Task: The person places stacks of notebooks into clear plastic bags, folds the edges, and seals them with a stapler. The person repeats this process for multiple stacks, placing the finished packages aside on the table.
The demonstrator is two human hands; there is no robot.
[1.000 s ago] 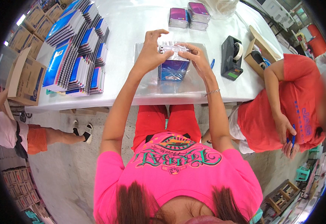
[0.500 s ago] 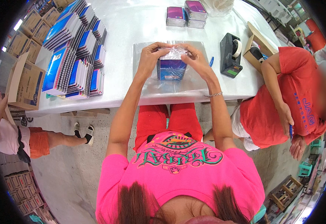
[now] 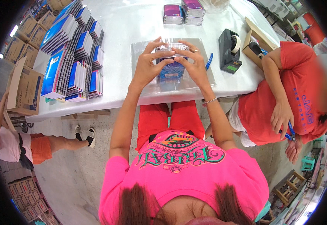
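My blue pack has glossy, clear plastic film; the bench looks smooth and shiny; the big carton is matt cardboard.

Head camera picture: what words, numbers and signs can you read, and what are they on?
I won't copy any words, but here's where print shows:
Pink shirt: big, fancy green lettering.
Co-worker's red shirt: blue lettering.
Open cardboard box: dark print, too blurred to read.
Tape dispenser: green label, too small.
Blue notebooks: cover print, too small.
Blue bundle: nothing readable.
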